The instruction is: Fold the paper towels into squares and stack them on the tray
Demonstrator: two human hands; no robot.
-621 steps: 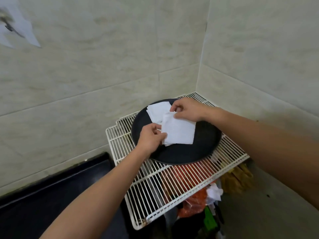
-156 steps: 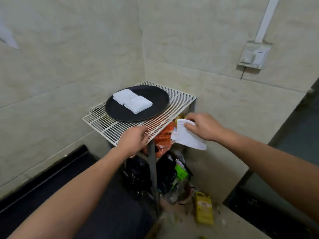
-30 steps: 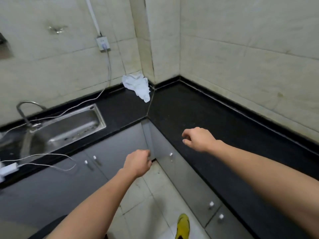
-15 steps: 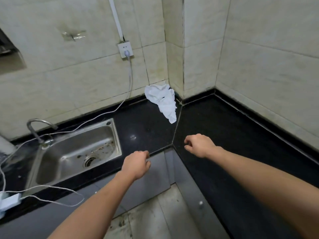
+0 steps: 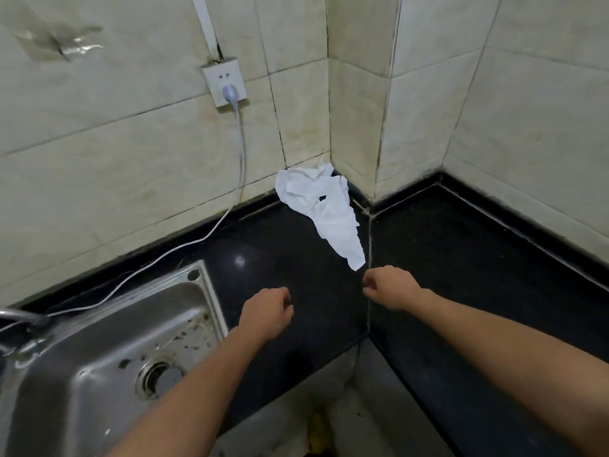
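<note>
**Towel tip just ahead of R hand**

R hand (image 5: 390, 286): fingers loosely curled, empty, over the black counter (image 5: 461, 258). L hand (image 5: 267, 313): same, loose curl, empty, a bit nearer the person, just beside the sink (image 5: 204, 291) rim. The crumpled paper towel (image 5: 324, 206) lies in the counter's back corner against the tiled wall. Its long axis runs from the corner toward the person, and the near tip sits just beyond the R knuckles, apart from them. R hand is nearer, so probably the picker. Tray not in view. One sheet or several: can't tell. Most fingertips hidden.
</note>
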